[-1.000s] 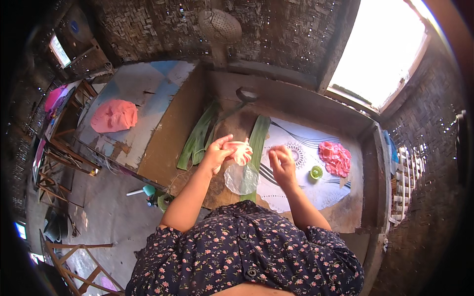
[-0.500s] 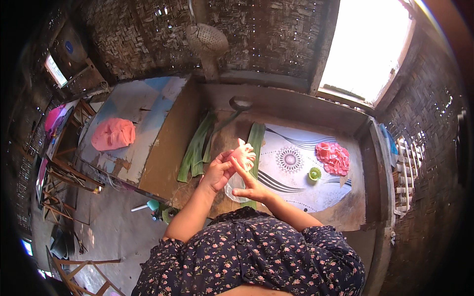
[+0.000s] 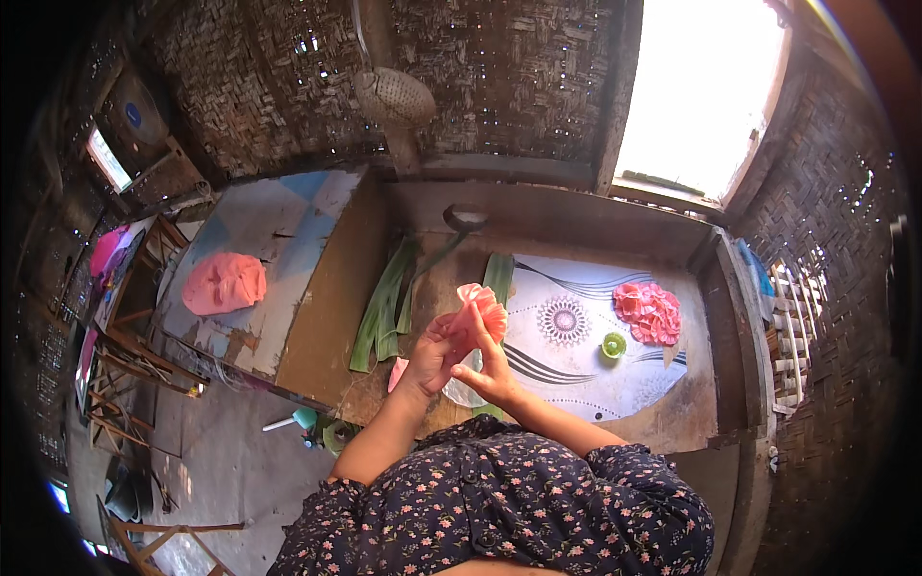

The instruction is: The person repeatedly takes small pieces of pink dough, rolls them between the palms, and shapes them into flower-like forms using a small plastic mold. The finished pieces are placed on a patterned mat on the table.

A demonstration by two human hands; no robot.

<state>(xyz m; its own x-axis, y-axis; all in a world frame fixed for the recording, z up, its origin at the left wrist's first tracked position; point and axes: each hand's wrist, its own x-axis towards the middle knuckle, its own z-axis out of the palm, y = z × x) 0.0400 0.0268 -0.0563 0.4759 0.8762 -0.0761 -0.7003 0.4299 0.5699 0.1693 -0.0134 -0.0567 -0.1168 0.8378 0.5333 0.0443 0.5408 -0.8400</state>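
Note:
Pinched between my two hands is a ruffled pink fabric flower (image 3: 483,305), its frilled edge fanning out at the top. My left hand (image 3: 434,355) is closed around its lower part from the left. My right hand (image 3: 492,376) presses on it from the right with its fingers, the thumb reaching toward the left hand. A bit of pink cloth (image 3: 397,372) shows beside my left wrist. Below the hands, a clear round dish or plastic piece (image 3: 459,392) is partly covered. Long green leaf strips (image 3: 382,307) lie just left of the hands, and another green strip (image 3: 498,273) runs behind them.
On the white patterned sheet (image 3: 538,331) sit a small green container (image 3: 613,345) and a pile of pink ruffled pieces (image 3: 647,313). A folded pink cloth (image 3: 225,284) rests on the worn box top (image 3: 279,221) at left. Raised wooden boards (image 3: 538,216) edge the table.
The pink flower now stands taller and fuller between my hands, with its frill turned upward. Pink cloth has come into sight by my left wrist. The view has shifted slightly.

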